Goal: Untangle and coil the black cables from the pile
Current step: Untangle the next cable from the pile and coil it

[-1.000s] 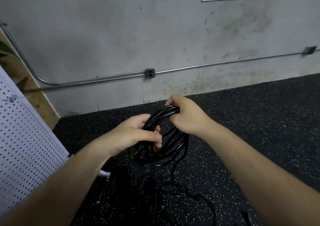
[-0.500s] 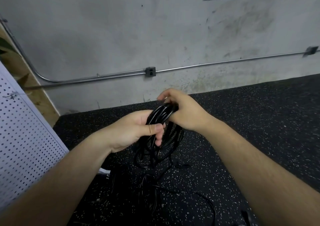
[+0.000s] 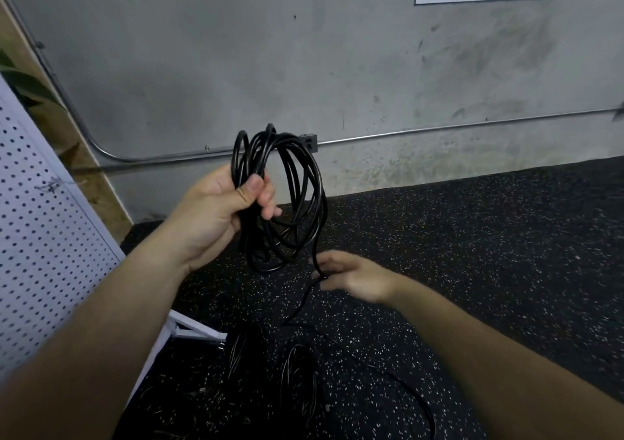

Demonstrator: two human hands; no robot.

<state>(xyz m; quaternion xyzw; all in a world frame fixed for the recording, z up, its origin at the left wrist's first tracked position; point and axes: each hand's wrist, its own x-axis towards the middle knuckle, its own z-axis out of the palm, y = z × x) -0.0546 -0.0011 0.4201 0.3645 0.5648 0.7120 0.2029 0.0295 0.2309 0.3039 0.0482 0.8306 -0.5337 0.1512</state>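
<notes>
Head view: coil [image 3: 287, 196] now rides higher, gripped by left hand [image 3: 216, 210] alone; right hand [image 3: 354, 277] has dropped to the tail [image 3: 305, 299] off the pile [image 3: 270, 365], its grip too blurred to tell, so another loop likely follows.

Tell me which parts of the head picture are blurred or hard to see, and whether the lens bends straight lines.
Head view: the right hand is smeared by motion, so its hold on the trailing cable is unclear; the left hand and its coil are sharp. Head view: the wall conduit bows, a wide-angle effect. Head view: the cable pile merges into the dark floor.
</notes>
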